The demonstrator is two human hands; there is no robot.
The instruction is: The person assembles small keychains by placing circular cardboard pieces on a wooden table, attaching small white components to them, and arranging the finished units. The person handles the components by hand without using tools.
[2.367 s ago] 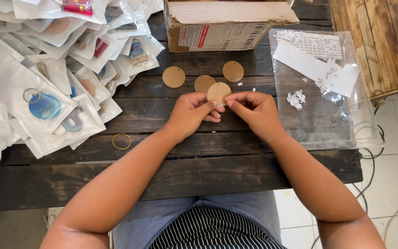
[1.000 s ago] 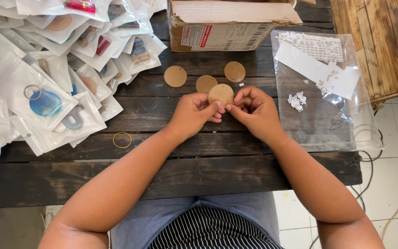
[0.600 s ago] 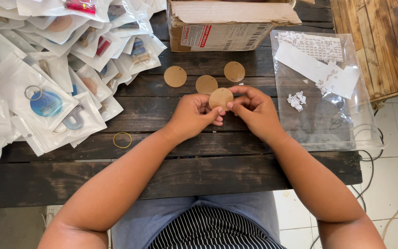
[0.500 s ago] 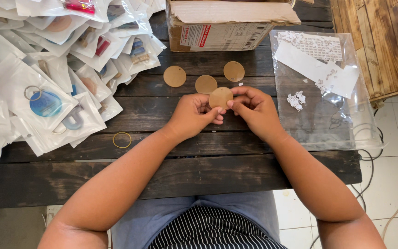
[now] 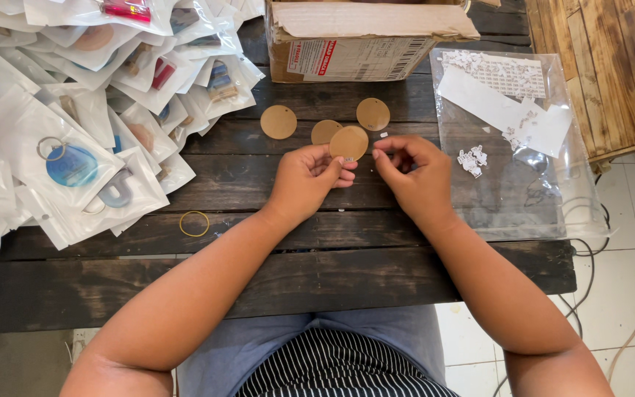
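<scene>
While my left hand (image 5: 305, 180) pinches a round tan disc (image 5: 349, 142) by its lower edge above the dark plank table (image 5: 273, 272), my right hand (image 5: 414, 176) sits just beside it, fingers curled, holding nothing I can make out. Three matching flat discs (image 5: 278, 121) lie beyond, near glossy plastic packets (image 5: 75, 158).
</scene>
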